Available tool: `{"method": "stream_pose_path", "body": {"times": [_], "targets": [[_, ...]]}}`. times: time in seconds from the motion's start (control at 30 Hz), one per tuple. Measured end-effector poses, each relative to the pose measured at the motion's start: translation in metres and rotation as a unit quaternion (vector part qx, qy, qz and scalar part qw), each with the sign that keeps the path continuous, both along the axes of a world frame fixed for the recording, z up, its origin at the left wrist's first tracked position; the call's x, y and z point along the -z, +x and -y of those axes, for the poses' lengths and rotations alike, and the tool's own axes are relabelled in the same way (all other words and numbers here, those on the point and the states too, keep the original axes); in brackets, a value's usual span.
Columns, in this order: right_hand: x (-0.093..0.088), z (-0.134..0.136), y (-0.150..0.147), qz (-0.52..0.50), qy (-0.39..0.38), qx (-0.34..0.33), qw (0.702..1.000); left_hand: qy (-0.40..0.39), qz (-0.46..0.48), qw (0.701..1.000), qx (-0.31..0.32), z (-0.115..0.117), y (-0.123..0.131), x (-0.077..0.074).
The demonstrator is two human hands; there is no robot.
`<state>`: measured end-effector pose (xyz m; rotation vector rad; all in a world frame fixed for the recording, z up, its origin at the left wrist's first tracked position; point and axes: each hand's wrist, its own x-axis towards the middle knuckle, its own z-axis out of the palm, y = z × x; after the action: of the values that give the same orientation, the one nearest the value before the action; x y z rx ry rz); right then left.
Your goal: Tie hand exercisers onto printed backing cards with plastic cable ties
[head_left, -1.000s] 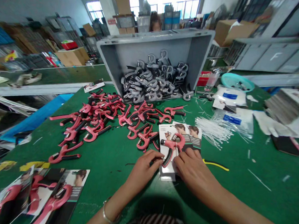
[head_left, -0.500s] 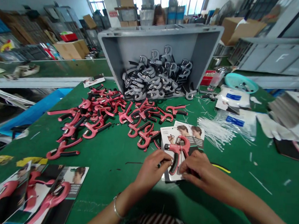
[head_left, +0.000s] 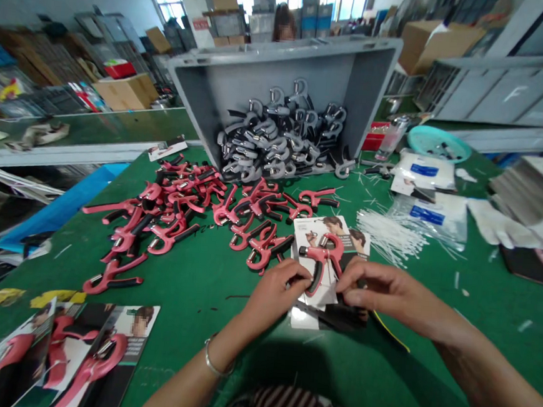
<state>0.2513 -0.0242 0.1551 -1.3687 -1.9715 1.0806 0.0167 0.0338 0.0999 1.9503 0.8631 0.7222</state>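
Observation:
A pink hand grip strengthener (head_left: 327, 254) with black pads lies on a printed card (head_left: 310, 233), its spring end away from me. My left hand (head_left: 279, 292) is closed, thumb and forefinger pinching the strengthener's left handle near its end. On the other side my right hand (head_left: 377, 290) is closed at the card's right edge, its curled fingers hiding the right handle. The near edge of this card is raised off another card (head_left: 302, 319) beneath it. A yellow-and-black strip (head_left: 392, 332) shows beside my right hand.
Loose pink strengtheners (head_left: 178, 190) are piled at left centre. Behind them a tipped grey crate (head_left: 283, 60) holds grey ones. White cable ties (head_left: 386, 237), plastic bags (head_left: 427, 172) and a card stack (head_left: 531, 189) are on the right. Carded strengtheners (head_left: 99, 359) lie front left.
The card and strengthener have tilted up at the near edge, uncovering the card below. My right hand has turned and shifted slightly up and right; my left keeps its pinch.

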Motion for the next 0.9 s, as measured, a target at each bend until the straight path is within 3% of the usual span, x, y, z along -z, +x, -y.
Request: {"method": "stream_pose_path", "body": {"times": [0.1,0.33,0.57,0.73,0.9], "targets": [[0.000,0.001,0.008,0.013,0.046,0.039,0.998,-0.018,0.023,0.999,-0.037,0.002,0.001,0.008],[0.025,0.004,-0.018,0.235,0.154,-0.024,0.959,-0.032,0.037,0.998,-0.044,0.003,0.006,0.010],[0.028,-0.009,-0.017,0.113,0.170,0.012,0.979,-0.031,0.042,0.998,-0.047,0.008,0.008,0.011],[0.048,-0.019,-0.020,0.082,0.226,0.048,0.969,-0.036,0.051,0.997,-0.054,0.009,0.011,0.010],[0.045,-0.016,-0.025,0.098,0.208,0.072,0.970,-0.043,0.050,0.996,-0.057,0.008,0.014,0.009]]}}
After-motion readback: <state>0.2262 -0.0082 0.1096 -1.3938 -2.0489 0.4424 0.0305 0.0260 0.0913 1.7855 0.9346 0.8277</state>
